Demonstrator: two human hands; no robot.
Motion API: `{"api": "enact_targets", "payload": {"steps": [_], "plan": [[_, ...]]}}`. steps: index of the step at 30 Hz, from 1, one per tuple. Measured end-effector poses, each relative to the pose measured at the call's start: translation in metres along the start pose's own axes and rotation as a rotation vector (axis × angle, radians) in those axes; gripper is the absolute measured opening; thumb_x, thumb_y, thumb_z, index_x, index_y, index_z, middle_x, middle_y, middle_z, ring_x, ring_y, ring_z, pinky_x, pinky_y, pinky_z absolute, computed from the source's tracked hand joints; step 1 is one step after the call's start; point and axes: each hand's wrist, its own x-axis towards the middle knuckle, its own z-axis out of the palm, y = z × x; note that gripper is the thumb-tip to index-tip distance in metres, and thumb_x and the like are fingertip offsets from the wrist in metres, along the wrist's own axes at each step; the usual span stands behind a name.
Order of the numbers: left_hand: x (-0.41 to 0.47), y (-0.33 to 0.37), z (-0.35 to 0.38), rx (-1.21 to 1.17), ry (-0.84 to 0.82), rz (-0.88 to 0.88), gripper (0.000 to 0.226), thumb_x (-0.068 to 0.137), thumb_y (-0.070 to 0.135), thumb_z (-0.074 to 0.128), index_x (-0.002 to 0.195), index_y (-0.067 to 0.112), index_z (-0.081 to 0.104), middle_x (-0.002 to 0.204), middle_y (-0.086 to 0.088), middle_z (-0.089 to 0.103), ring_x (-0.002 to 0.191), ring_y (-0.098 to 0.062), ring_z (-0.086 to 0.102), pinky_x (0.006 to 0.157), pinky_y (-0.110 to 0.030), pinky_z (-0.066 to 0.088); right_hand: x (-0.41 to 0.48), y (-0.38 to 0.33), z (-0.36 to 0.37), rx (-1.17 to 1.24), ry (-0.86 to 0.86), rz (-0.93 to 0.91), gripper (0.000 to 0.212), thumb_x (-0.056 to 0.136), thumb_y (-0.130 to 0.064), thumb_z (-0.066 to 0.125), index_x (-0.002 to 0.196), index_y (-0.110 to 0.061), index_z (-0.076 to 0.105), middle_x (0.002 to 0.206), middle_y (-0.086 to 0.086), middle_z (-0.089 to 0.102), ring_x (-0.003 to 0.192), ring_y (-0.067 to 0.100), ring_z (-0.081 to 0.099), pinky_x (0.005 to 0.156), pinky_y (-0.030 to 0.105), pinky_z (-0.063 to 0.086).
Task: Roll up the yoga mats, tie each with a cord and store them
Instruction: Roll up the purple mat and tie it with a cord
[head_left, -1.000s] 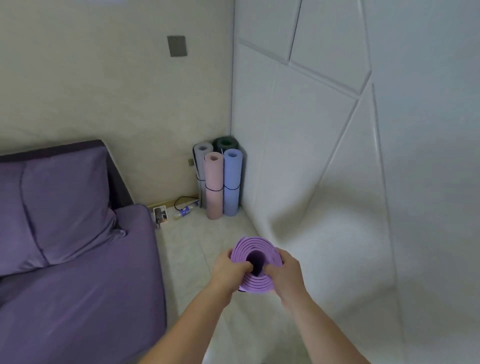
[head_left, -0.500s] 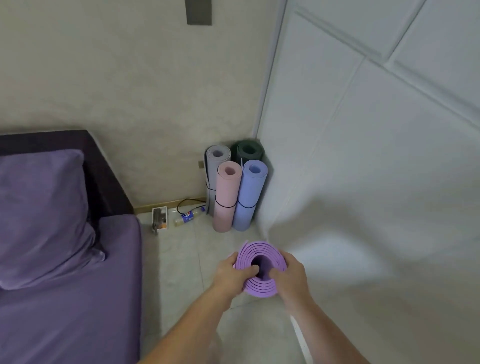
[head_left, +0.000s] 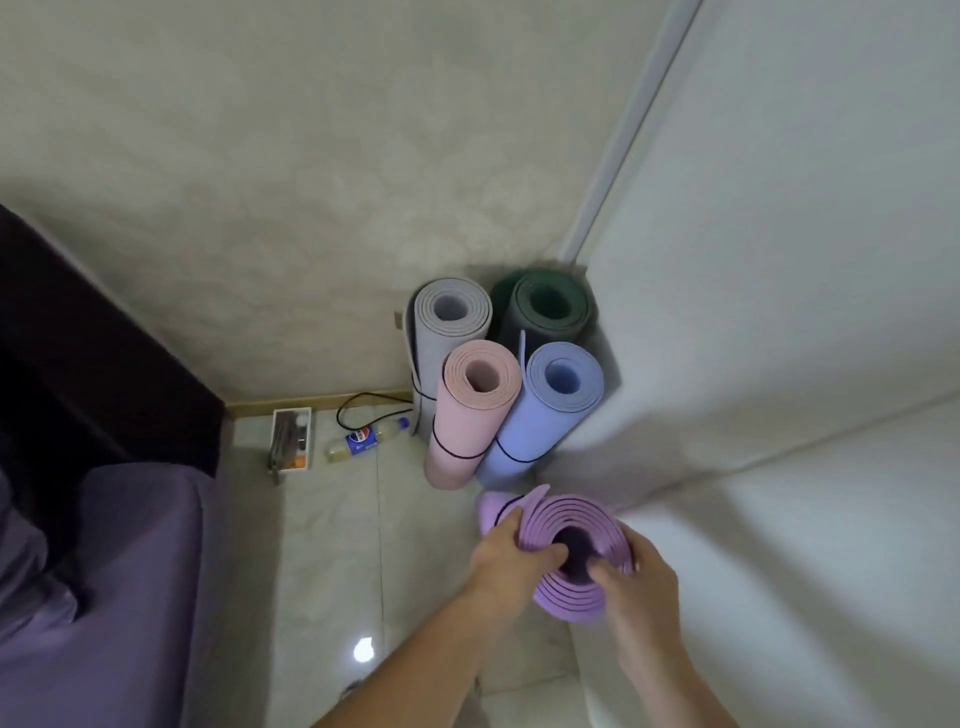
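Rolled purple foam yoga mat (head_left: 571, 603), held end-on near the room corner.
Left hand (head_left: 511, 561) and right hand (head_left: 641, 584) each grip its rim, thumbs in the hollow core; just beyond, pink mat (head_left: 467, 415), blue mat (head_left: 540, 421), grey mat (head_left: 441, 338) and green mat (head_left: 566, 322) stand rolled.

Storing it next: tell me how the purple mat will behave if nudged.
The purple mat is likely soft and springy: its coils gape unevenly where the left hand and right hand pinch its top, so it may loosen. Stood on end, it could tip unless leaned against the blue mat.
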Motion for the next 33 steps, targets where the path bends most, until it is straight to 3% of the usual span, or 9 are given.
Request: {"api": "enact_targets", "payload": {"steps": [4,8,11,13,17,21,25,29,33], "plan": [[0.073,0.004,0.009,0.033,0.018,-0.026,0.086,0.048,0.055,0.082,0.129,0.037,0.060,0.119,0.001,0.069,0.106,-0.019,0.068,0.096,-0.039,0.055,0.062,0.003,0.013,0.005,0.030,0.019,0.037,0.066,-0.017,0.068,0.103,-0.019,0.070,0.091,-0.005,0.072,0.085,0.016,0.066,0.073,0.034,0.051],[0.110,0.021,0.016,0.057,0.059,-0.049,0.076,0.048,0.059,0.080,0.120,0.038,0.065,0.108,0.007,0.073,0.099,-0.017,0.070,0.092,-0.040,0.057,0.110,0.005,0.021,0.033,0.055,0.000,0.028,0.078,-0.003,0.072,0.096,-0.023,0.067,0.088,-0.010,0.068,0.085,0.015,0.064,0.072,0.030,0.046],[0.121,0.036,0.019,0.110,0.081,-0.057,0.063,0.049,0.060,0.070,0.107,0.037,0.066,0.105,0.008,0.072,0.097,-0.016,0.069,0.091,-0.038,0.057,0.132,0.015,0.030,0.081,0.040,0.052,0.021,0.074,-0.013,0.074,0.090,-0.025,0.071,0.086,-0.005,0.071,0.086,0.024,0.067,0.076,0.041,0.054],[0.132,0.036,0.021,0.145,0.095,-0.056,0.078,0.046,0.065,0.066,0.117,0.034,0.065,0.110,0.006,0.071,0.101,-0.018,0.068,0.093,-0.040,0.056,0.141,0.022,0.032,0.096,0.027,0.077,0.019,0.075,-0.016,0.074,0.092,-0.025,0.072,0.089,-0.002,0.072,0.090,0.027,0.067,0.080,0.046,0.054],[0.146,0.035,0.019,0.239,0.126,-0.051,0.098,0.047,0.072,0.066,0.135,0.028,0.057,0.124,0.001,0.066,0.112,-0.022,0.063,0.097,-0.043,0.053,0.157,0.027,0.032,-0.047,0.009,0.034,0.020,0.089,-0.012,0.066,0.108,-0.015,0.069,0.101,0.000,0.071,0.102,0.028,0.065,0.089,0.046,0.052],[0.145,0.052,0.029,0.211,0.106,-0.111,0.096,0.063,0.060,0.071,0.147,0.025,0.041,0.136,0.000,0.054,0.120,-0.026,0.056,0.097,-0.043,0.052,0.151,0.013,0.028,-0.362,-0.044,-0.117,0.053,0.088,-0.015,0.065,0.140,-0.017,0.050,0.135,0.001,0.051,0.127,0.020,0.048,0.106,0.031,0.037],[0.143,0.056,0.041,0.025,0.063,-0.236,0.060,0.068,0.025,0.079,0.118,0.032,0.047,0.113,0.005,0.056,0.097,-0.024,0.063,0.065,-0.040,0.060,0.136,0.013,0.024,-0.379,-0.177,-0.197,0.077,0.071,-0.029,0.078,0.141,-0.029,0.043,0.136,-0.012,0.032,0.124,0.005,0.041,0.104,0.031,0.041],[0.146,0.057,0.052,-0.036,0.088,-0.195,0.057,0.050,0.021,0.069,0.108,0.023,0.066,0.100,-0.006,0.068,0.084,-0.029,0.070,0.062,-0.052,0.062,0.139,0.018,0.013,-0.388,-0.108,-0.216,0.079,0.066,-0.037,0.073,0.140,-0.021,0.050,0.143,-0.003,0.035,0.124,0.002,0.038,0.099,0.020,0.033],[0.148,0.059,0.057,-0.092,0.094,-0.172,0.045,0.055,0.021,0.076,0.099,0.027,0.066,0.100,-0.002,0.067,0.091,-0.029,0.070,0.066,-0.052,0.062,0.150,0.020,0.010,-0.462,-0.101,-0.216,0.071,0.080,-0.017,0.076,0.144,-0.016,0.046,0.153,0.006,0.028,0.140,0.015,0.029,0.104,0.020,0.028]]}}
